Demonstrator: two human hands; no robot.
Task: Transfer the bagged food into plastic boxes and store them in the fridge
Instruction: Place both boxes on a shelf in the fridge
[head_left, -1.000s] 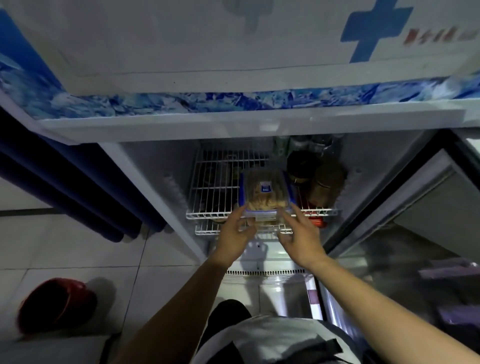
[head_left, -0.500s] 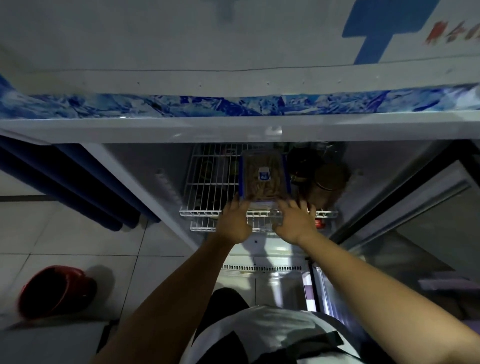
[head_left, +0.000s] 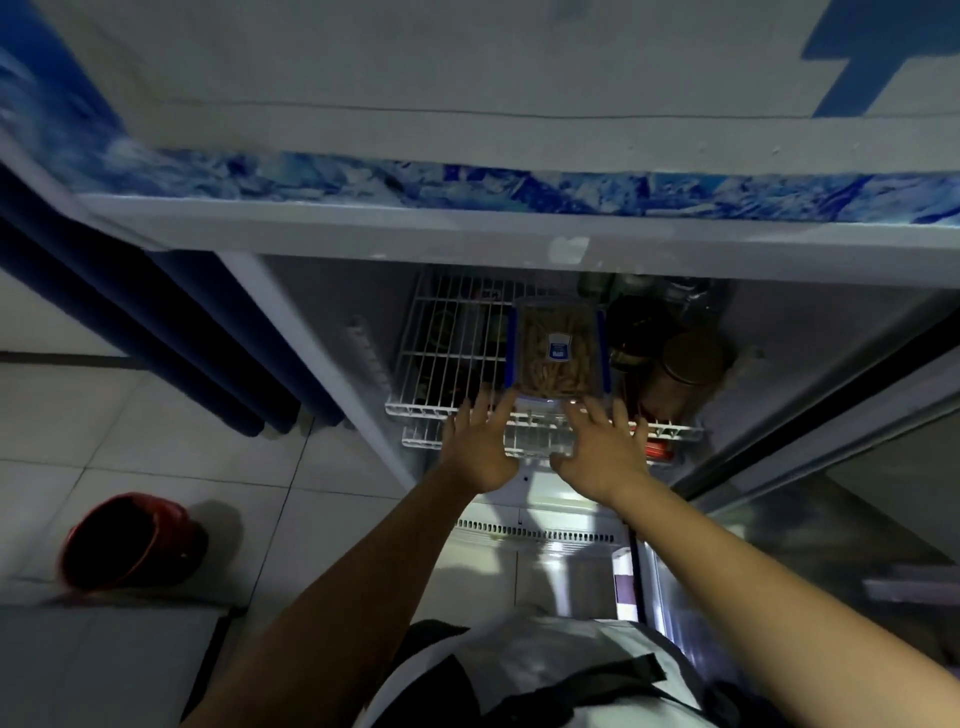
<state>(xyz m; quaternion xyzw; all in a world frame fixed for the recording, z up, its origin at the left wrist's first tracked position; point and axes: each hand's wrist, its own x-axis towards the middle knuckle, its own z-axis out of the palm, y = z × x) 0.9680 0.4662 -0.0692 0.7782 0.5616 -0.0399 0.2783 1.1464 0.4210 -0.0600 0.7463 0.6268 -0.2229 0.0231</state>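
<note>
Now the clear rectangular plastic box (head_left: 557, 349) with blue side clips, packed with pale sticks, sits on the white wire fridge shelf (head_left: 447, 358), left hand (head_left: 480, 447) and right hand (head_left: 605, 449) spread flat-fingered, empty, at its near edge.

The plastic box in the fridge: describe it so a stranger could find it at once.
Look into the open fridge at the upper white wire shelf. The plastic box lies on it near the front edge, just beyond the fingertips of both hands. Unlike the dark round jars to its right, it is clear and rectangular, with blue side clips, a small blue label and pale stick-shaped food inside.
</note>
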